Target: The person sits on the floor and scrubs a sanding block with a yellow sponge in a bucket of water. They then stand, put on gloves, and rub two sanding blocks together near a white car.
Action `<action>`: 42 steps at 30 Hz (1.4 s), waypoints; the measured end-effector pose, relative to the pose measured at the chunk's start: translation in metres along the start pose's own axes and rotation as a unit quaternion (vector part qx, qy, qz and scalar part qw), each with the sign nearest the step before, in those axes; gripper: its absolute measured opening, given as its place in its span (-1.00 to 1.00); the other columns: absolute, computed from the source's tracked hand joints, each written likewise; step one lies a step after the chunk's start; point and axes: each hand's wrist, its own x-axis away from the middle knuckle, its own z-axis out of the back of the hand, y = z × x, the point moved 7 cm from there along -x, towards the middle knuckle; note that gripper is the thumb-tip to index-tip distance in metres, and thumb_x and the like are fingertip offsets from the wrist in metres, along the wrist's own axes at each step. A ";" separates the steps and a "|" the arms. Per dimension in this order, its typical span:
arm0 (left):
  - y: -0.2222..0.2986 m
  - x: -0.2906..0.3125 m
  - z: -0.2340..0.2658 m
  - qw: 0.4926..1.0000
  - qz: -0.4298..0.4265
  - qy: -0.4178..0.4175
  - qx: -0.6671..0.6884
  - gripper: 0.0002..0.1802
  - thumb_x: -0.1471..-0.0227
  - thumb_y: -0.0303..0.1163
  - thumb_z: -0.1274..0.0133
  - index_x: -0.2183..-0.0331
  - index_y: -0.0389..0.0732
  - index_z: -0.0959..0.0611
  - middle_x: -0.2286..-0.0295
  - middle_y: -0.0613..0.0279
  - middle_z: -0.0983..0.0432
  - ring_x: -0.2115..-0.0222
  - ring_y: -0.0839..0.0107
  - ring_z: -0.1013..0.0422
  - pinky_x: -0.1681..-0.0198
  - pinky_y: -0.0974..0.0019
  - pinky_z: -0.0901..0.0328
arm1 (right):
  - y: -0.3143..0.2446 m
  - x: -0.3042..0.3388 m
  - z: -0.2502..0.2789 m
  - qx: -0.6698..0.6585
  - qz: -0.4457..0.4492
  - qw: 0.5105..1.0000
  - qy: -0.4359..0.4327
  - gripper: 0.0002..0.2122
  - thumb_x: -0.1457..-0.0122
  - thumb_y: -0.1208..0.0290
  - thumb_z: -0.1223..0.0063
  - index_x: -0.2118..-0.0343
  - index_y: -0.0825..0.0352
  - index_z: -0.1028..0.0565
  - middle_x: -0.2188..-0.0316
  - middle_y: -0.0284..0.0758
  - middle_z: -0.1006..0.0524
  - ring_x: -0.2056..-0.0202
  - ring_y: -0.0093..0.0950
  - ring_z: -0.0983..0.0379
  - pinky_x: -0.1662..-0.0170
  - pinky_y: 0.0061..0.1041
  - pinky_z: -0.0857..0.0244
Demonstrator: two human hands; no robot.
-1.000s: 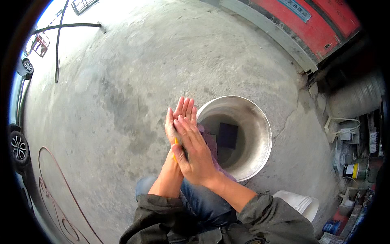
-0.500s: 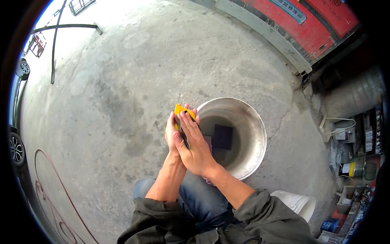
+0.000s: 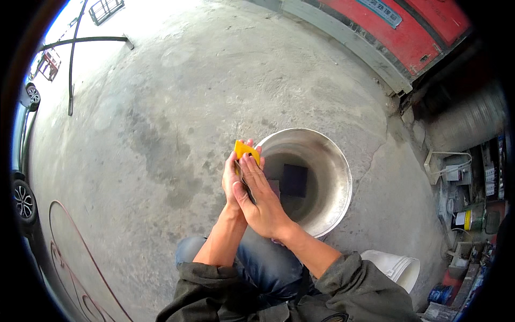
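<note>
Concrete paving, grey and stained, fills the yard on which the person crouches, blue-jeaned knees seen at six o'clock under rolled dark sleeves. Just above them, the left hand and right hand are pressed palm to palm, fingers flat, around a yellow piece whose corner sticks out at twelve o'clock of the fingertips; what it is made of cannot be told. It is judged that the piece is being rubbed or worked between the palms, above the rim and not yet lowered. At three o'clock of the hands, a large metal basin is seen with a dark square object at its bottom. Farther off, a white bucket stands at five o'clock, and a red door at one o'clock.
</note>
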 end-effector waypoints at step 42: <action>0.018 0.020 -0.034 0.989 0.036 -0.081 0.118 -0.43 -0.33 -0.17 0.34 -0.21 -0.35 -0.25 -0.21 -0.05 -0.23 -0.23 0.16 -0.18 -0.34 0.16 -0.05 | -0.036 0.018 -0.008 0.160 0.088 0.983 0.026 -0.38 -0.31 0.27 0.12 -0.30 0.59 -0.07 -0.34 0.10 -0.04 -0.39 -0.01 0.11 -0.40 -0.13 0.20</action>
